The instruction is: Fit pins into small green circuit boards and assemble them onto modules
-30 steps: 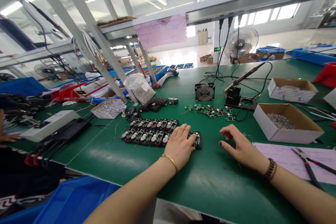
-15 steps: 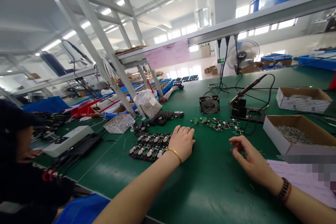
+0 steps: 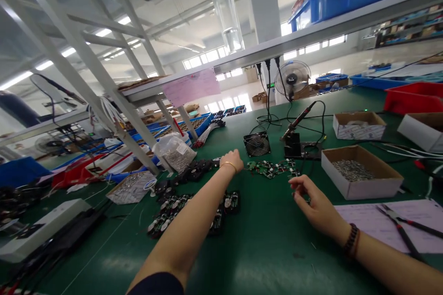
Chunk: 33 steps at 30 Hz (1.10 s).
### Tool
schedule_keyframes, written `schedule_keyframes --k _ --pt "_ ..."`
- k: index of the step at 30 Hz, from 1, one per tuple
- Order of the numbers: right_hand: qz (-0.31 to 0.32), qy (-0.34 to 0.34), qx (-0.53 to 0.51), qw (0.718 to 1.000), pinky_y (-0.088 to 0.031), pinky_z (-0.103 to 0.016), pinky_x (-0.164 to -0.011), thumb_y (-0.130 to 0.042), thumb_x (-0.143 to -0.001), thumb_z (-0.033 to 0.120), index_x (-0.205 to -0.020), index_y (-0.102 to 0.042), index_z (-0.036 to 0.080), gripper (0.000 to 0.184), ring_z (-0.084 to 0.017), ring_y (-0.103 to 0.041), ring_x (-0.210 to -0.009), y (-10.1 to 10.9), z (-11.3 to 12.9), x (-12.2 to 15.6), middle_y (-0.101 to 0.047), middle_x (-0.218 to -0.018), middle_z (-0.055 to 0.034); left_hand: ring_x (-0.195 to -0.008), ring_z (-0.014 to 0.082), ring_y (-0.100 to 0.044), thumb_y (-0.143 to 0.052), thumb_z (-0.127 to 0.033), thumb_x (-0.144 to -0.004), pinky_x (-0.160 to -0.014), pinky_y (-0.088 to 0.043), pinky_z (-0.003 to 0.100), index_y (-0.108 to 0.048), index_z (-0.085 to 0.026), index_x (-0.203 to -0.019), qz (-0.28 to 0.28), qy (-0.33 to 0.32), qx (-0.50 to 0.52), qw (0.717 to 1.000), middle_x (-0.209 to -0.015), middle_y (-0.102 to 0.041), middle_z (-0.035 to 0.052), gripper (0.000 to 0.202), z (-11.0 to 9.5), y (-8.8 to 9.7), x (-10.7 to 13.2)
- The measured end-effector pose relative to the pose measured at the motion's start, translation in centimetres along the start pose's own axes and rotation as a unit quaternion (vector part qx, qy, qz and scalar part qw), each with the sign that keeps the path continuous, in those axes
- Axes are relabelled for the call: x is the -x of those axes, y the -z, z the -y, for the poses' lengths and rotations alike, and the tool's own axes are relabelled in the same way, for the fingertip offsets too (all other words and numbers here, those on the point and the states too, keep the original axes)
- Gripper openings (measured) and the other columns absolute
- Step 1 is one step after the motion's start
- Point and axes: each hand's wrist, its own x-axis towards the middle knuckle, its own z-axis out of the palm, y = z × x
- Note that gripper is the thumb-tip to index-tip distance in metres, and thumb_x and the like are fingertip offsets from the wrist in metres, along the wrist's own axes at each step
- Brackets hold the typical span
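Observation:
My left hand [image 3: 232,161] reaches forward past the assembled units, its fingers curled down at the right end of a row of black round housings [image 3: 199,170]. Whatever it grips is hidden behind the knuckles. Under my left forearm lies a block of black housings fitted with small circuit boards [image 3: 231,202]; the forearm covers part of it. My right hand [image 3: 313,203] hovers low over the green table, thumb and fingers bent together. I cannot make out what is between them. Just beyond it lies a loose pile of small green circuit boards [image 3: 272,168].
A soldering iron [image 3: 299,120] leans in its stand behind the boards, beside a small black fan [image 3: 256,144]. An open box of small metal parts [image 3: 353,170] stands right. Pliers [image 3: 398,221] lie on a pink sheet [image 3: 360,214]. A bag of parts [image 3: 176,152] sits left.
My left hand has moved forward off the block of housings to the row behind it, and its fingers have curled. My right hand stays bent over the table. The view has swung right.

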Motion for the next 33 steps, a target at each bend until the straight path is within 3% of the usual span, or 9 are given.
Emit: schedule_keyframes --k 3,5,9,11,13,16,23,29,33 --pt "-0.015 -0.002 -0.002 1.0 -0.05 -0.032 -0.074 -0.045 -0.091 0.027 -0.109 -0.051 0.019 0.021 -0.017 -0.057 -0.078 -0.1 -0.2 -0.3 -0.056 -0.093 -0.0051 -0.117 0.0277 -0.059 -0.039 -0.021 -0.103 -0.102 -0.047 0.04 -0.05 -0.01 -0.131 -0.006 -0.039 0.119 0.992 -0.122 -0.06 0.0188 0.032 -0.3 1.2 2.4" --pt "-0.021 -0.012 -0.001 1.0 -0.049 -0.031 -0.072 -0.045 -0.09 0.027 -0.109 -0.051 0.019 0.022 -0.017 -0.057 -0.078 0.1 -0.1 -0.6 -0.056 -0.093 -0.0054 -0.108 0.0231 -0.065 -0.026 -0.023 -0.105 -0.091 -0.054 0.032 -0.047 -0.011 -0.134 0.071 -0.076 0.297 0.949 -0.117 -0.063 0.0171 0.038 -0.4 0.8 4.8" --pt "0.061 -0.065 0.063 0.994 -0.048 -0.03 -0.072 -0.048 -0.089 0.025 -0.104 -0.054 0.018 0.018 -0.016 -0.056 -0.076 2.1 0.7 -1.4 -0.057 -0.095 -0.0052 -0.105 0.0236 -0.067 -0.035 -0.016 -0.099 -0.079 -0.058 0.023 -0.048 -0.009 -0.126 0.223 -0.007 0.734 0.642 -0.119 -0.062 0.021 0.031 -0.4 -2.6 9.8" --pt "0.161 -0.089 0.143 0.973 -0.047 -0.031 -0.076 -0.054 -0.087 0.024 -0.097 -0.059 0.018 0.012 -0.017 -0.057 -0.079 3.4 1.3 -1.8 -0.056 -0.098 -0.0055 -0.107 0.0266 -0.066 -0.039 -0.011 -0.091 -0.078 -0.059 0.025 -0.047 -0.007 -0.123 0.227 0.054 0.797 0.557 -0.119 -0.06 0.0233 0.033 -0.5 -4.2 11.4" --pt "0.256 -0.105 0.215 0.937 -0.046 -0.032 -0.083 -0.06 -0.085 0.023 -0.092 -0.063 0.018 0.009 -0.019 -0.058 -0.087 4.4 1.9 -2.0 -0.055 -0.1 -0.0067 -0.111 0.0301 -0.063 -0.042 -0.008 -0.083 -0.083 -0.059 0.03 -0.046 -0.005 -0.123 0.24 0.079 0.818 0.517 -0.12 -0.059 0.0258 0.04 -0.7 -5.3 12.3" --pt "0.347 -0.104 0.284 0.888 -0.045 -0.033 -0.089 -0.065 -0.082 0.02 -0.091 -0.065 0.017 0.01 -0.023 -0.059 -0.096 5.1 2.8 -1.8 -0.056 -0.102 -0.0089 -0.111 0.029 -0.063 -0.048 -0.003 -0.077 -0.088 -0.058 0.031 -0.046 -0.005 -0.121 0.248 0.063 0.812 0.525 -0.119 -0.06 0.0244 0.044 -1.1 -6.2 12.6" --pt "0.35 -0.078 0.439 0.824 -0.047 -0.038 -0.082 -0.063 -0.084 0.027 -0.088 -0.065 0.015 0.013 -0.028 -0.06 -0.091 5.2 4.7 -0.7 -0.059 -0.097 -0.0126 -0.092 0.0195 -0.069 -0.069 -0.013 -0.082 -0.078 -0.055 0.024 -0.051 -0.012 -0.115 0.152 -0.028 0.728 0.668 -0.11 -0.067 0.0154 0.037 -1.6 -9.9 12.9" --pt "0.341 -0.053 0.489 0.801 -0.047 -0.038 -0.078 -0.058 -0.086 0.023 -0.09 -0.065 0.013 0.013 -0.029 -0.061 -0.09 3.9 3.6 0.0 -0.06 -0.097 -0.0142 -0.083 0.016 -0.063 -0.077 -0.03 -0.078 -0.074 -0.049 0.023 -0.057 -0.013 -0.117 0.078 -0.082 0.672 0.732 -0.106 -0.068 0.0106 0.047 -1.7 -11.6 12.9" --pt "0.334 -0.038 0.499 0.799 -0.046 -0.037 -0.075 -0.052 -0.088 0.019 -0.09 -0.066 0.012 0.016 -0.028 -0.063 -0.085 3.3 2.8 0.2 -0.061 -0.093 -0.014 -0.083 0.0158 -0.062 -0.073 -0.033 -0.081 -0.078 -0.049 0.025 -0.056 -0.013 -0.122 0.092 -0.108 0.651 0.746 -0.111 -0.067 0.0111 0.049 -1.7 -12.0 12.8"
